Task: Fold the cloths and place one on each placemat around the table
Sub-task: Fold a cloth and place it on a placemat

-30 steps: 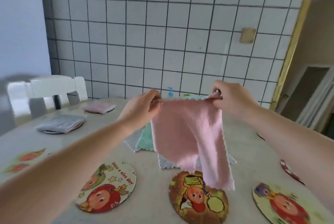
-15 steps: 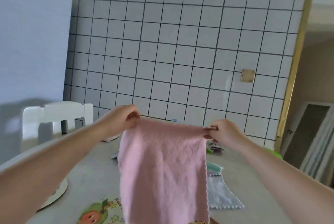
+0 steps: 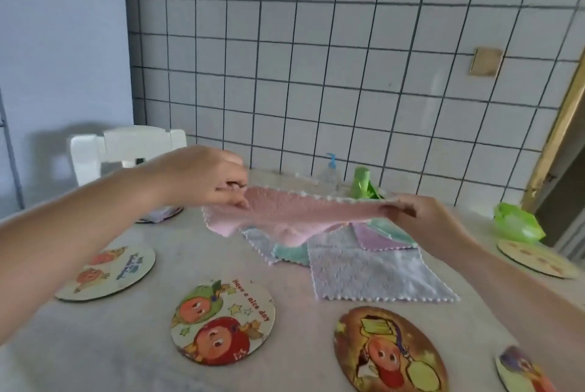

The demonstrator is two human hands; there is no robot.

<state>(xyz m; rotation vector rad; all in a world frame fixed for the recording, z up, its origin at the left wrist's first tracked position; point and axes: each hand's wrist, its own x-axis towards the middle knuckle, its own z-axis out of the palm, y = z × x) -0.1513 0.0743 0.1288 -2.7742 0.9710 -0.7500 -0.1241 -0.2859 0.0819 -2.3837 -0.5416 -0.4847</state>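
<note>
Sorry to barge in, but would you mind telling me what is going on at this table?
A person is folding a pink cloth, holding it stretched above the table with the left hand pinching one end and the right hand pinching the other. More unfolded cloths lie in a pile beneath it. Several round placemats along the near edge have no cloth on them yet.

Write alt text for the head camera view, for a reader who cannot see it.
Two hands, the left hand and right hand, hold a pink cloth stretched between them above a pile of unfolded cloths on a table. Round cartoon placemats lie along the near edge; a white tiled wall stands behind.
</note>
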